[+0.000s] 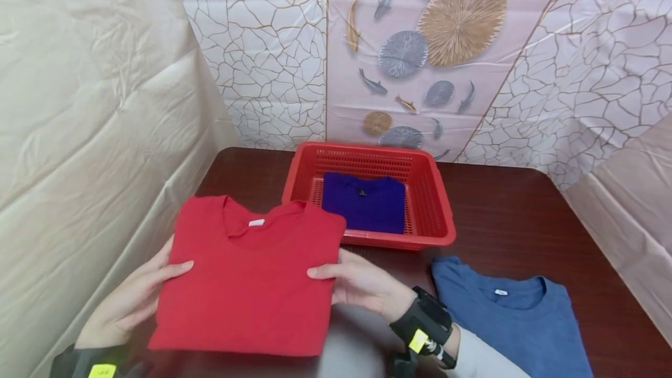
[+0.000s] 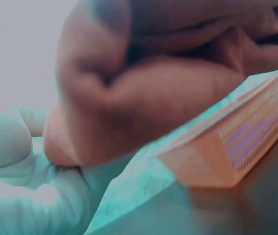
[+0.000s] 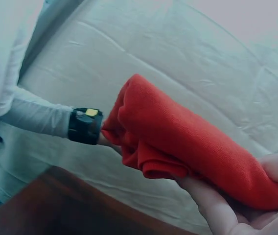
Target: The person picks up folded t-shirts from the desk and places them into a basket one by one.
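Note:
A folded red T-shirt [image 1: 247,296] is held up over the near left of the table, its collar and white label facing up. My left hand [image 1: 139,287] grips its left side, thumb on top and fingers beneath. On the opposite side my right hand [image 1: 362,282] pinches the shirt the same way. In the right wrist view the red T-shirt [image 3: 178,132] shows its thick folded edge between thumb and fingers. The shirt's upper right corner overlaps the red basket [image 1: 427,244] in the head view. Inside that basket lies a folded dark blue T-shirt [image 1: 362,206].
A folded grey-blue T-shirt [image 1: 514,314] lies on the right of the dark brown table [image 1: 493,209], beside my right forearm. Patterned cloth [image 1: 278,74] hangs behind the table, and a cream curtain [image 1: 105,104] borders its left side.

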The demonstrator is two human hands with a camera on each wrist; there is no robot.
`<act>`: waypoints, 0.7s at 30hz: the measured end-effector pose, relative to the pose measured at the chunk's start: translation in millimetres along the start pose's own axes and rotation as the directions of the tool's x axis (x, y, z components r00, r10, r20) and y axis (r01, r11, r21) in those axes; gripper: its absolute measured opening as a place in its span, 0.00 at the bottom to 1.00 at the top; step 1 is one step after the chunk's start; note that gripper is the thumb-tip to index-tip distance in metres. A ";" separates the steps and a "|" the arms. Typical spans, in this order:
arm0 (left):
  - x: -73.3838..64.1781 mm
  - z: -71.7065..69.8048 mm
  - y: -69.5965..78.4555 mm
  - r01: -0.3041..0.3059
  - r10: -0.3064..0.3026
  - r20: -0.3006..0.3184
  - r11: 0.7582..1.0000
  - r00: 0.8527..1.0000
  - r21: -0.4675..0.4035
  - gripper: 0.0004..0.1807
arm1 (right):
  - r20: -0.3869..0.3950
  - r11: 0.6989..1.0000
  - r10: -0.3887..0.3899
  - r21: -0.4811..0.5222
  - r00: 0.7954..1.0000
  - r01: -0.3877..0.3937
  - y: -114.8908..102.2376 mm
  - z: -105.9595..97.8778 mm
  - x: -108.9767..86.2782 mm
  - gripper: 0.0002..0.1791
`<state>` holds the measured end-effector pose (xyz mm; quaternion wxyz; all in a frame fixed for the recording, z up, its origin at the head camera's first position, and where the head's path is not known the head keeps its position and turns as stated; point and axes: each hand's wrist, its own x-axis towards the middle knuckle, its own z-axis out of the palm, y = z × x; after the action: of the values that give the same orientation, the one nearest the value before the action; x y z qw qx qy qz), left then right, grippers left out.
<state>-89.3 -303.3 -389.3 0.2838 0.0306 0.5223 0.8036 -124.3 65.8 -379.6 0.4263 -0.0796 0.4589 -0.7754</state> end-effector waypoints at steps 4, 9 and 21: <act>22.4 13.5 7.7 -0.040 0.041 0.030 0.999 0.999 -0.035 0.35 | -0.021 1.000 -0.027 -0.014 0.999 0.027 -20.3 -11.8 -9.6 0.28; 48.5 30.1 16.2 -0.041 0.041 -0.008 0.999 0.999 0.000 0.35 | -0.025 0.999 -0.051 0.013 0.998 0.051 -40.9 -29.5 -20.7 0.28; 133.5 64.3 34.6 -0.047 0.054 0.126 0.997 0.991 -0.052 0.35 | -0.160 0.996 -0.073 0.043 0.984 0.081 -86.0 -83.4 -35.0 0.27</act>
<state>-193.5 -195.5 -363.6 0.2967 0.0880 0.4822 0.8196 -196.0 163.7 -350.4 0.3602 -0.0249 0.4687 -0.8062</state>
